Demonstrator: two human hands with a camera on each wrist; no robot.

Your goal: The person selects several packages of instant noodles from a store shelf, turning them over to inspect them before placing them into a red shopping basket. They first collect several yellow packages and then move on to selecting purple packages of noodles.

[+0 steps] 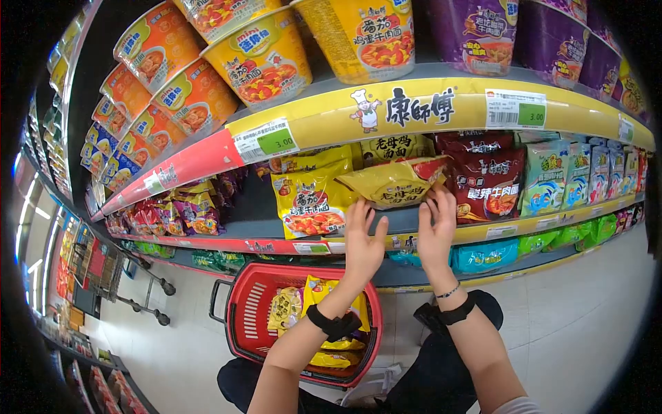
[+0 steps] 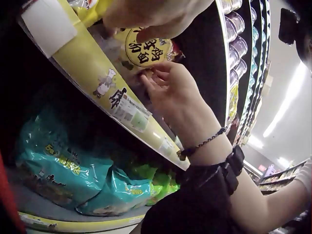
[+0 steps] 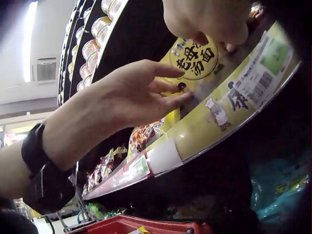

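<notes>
1. The person's left hand (image 1: 364, 245) is below the yellow price rail (image 1: 321, 110), its fingers long and apart from the thumb, touching the lower left edge of a pale yellow noodle packet (image 1: 394, 191).
2. The right hand (image 1: 437, 231), also below the rail, has its fingers bent round the packet's lower right corner, pinching it.
3. The packet lies tilted forward on the shelf level just under the rail, in front of a standing packet with a similar label (image 1: 392, 148).
4. Under the rail, to the left of the tilted packet, stand yellow tomato-print packets (image 1: 312, 207); to its right, dark red packets (image 1: 487, 186), with light green and blue packets (image 1: 545, 176) farther along.
5. Above the rail are orange cups (image 1: 165, 48), yellow cups (image 1: 376, 41) and purple cups (image 1: 479, 34).
6. Well below the rail, teal bags (image 1: 486, 256) lie on a lower shelf.
7. A red basket (image 1: 239, 321) sits below the rail, toward its left part, holding several mostly yellow packets (image 1: 324, 293).
8. A shopping cart (image 1: 96, 269) stands well left of the rail.
</notes>
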